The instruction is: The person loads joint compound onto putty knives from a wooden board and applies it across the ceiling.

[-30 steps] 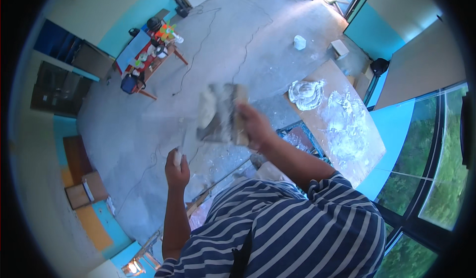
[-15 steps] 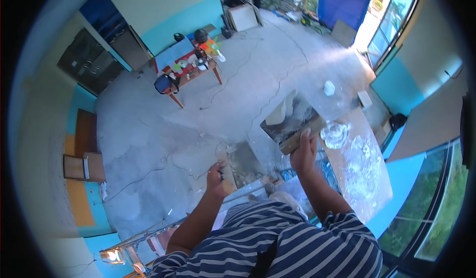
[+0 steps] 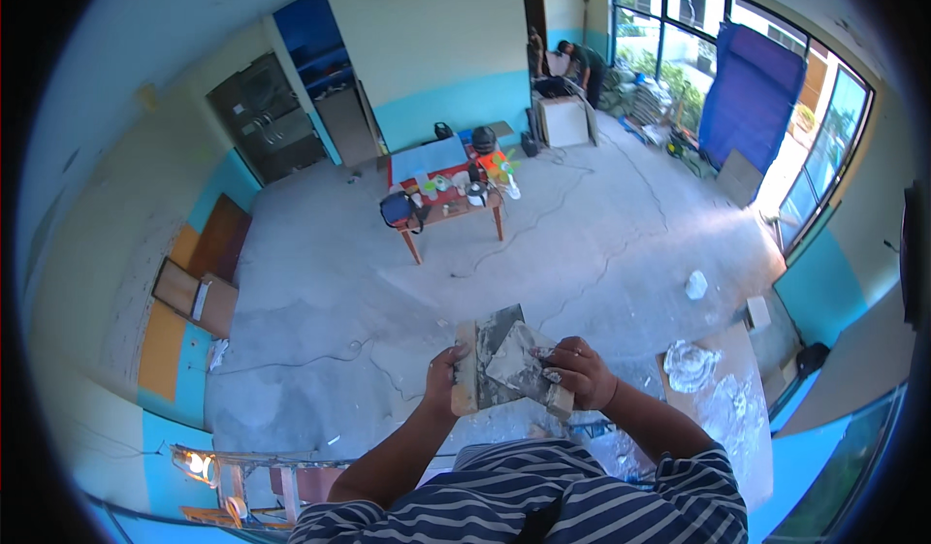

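Observation:
Held up in front of my chest are two wide putty knives with pale back strips. My left hand (image 3: 443,374) is closed on the strip of the left putty knife (image 3: 500,327), whose dark grey blade points right. My right hand (image 3: 582,371) grips the right putty knife (image 3: 517,362), its fingers over the back edge. That blade is smeared with whitish putty and overlaps the left blade; whether the two touch I cannot tell. A clump of putty (image 3: 549,354) shows beside my right fingers.
Right of me lies a putty-smeared board (image 3: 742,437) with a crumpled clear plastic sheet (image 3: 690,365). A cluttered table (image 3: 451,212) stands across the floor. Cables (image 3: 291,366) trail over the concrete. At the far doorway a person (image 3: 584,64) bends down. A lit lamp (image 3: 199,466) is at lower left.
My hands have come together, bringing the two putty knives from apart to overlapping. The right one has moved left and turned. The view has tilted up, showing more of the far wall.

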### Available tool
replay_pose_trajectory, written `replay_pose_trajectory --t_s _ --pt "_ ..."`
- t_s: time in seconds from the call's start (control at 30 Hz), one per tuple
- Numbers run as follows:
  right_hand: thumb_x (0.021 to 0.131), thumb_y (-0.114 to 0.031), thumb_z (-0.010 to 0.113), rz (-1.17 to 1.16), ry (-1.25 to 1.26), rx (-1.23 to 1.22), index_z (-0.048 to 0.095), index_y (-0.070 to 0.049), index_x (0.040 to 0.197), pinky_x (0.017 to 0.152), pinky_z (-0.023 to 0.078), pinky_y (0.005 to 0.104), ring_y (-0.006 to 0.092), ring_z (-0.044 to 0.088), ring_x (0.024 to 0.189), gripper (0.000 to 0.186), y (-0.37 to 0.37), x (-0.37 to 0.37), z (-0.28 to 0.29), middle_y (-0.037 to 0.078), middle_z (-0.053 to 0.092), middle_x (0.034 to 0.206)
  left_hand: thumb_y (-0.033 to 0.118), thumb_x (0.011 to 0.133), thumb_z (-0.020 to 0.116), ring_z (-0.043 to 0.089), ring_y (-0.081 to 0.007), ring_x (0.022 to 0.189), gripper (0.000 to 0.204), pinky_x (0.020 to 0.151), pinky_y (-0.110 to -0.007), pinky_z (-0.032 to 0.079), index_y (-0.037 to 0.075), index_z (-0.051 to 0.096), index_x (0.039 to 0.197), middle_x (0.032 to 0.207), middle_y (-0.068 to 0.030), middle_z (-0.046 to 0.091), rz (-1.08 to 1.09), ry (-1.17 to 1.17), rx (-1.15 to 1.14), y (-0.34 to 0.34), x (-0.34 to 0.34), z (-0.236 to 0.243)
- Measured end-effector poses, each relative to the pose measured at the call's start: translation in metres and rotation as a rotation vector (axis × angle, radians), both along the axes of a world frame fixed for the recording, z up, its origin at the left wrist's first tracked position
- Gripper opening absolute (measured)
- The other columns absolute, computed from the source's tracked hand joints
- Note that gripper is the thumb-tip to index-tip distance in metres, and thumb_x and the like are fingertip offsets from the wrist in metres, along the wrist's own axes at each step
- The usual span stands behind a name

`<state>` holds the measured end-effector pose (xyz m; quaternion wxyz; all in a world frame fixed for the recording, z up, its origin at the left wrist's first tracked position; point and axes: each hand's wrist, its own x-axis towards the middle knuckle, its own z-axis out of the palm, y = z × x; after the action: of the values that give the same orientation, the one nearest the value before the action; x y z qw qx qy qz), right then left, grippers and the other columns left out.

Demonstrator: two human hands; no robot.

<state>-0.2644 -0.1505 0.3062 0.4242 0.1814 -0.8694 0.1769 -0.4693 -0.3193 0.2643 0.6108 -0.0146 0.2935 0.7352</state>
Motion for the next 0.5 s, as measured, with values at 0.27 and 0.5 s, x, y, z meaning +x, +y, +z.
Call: replay_pose_trajectory --t_s 0.27,0.5 --pt "0.071 -0.012 0.072 -0.148 0.036 -0.029 0.053 -0.003 0.095 0.068 0.048 0.0440 0.0348 0.058 0.077 0.032 0.050 -0.001 -0.017 0.016 0.061 0.092 0.023 0.086 0.052 0.066 -0.0319 0.092 0.044 0.087 -0.045 0.052 -0.004 0.052 0.120 0.106 -0.0189 0.064 0.214 0.090 0.240 0.002 0.007 0.042" --pt "0.093 -0.033 0.054 -0.634 -0.507 -0.342 0.059 -0.002 0.102 0.069 0.046 0.0466 0.0395 0.058 0.080 0.032 0.087 0.082 -0.081 0.023 0.061 0.087 0.028 0.090 0.049 0.056 -0.0246 0.107 0.038 0.095 -0.040 0.044 0.005 0.053 0.119 0.111 -0.0088 0.058 0.908 0.659 0.688 -0.033 -0.064 0.263"
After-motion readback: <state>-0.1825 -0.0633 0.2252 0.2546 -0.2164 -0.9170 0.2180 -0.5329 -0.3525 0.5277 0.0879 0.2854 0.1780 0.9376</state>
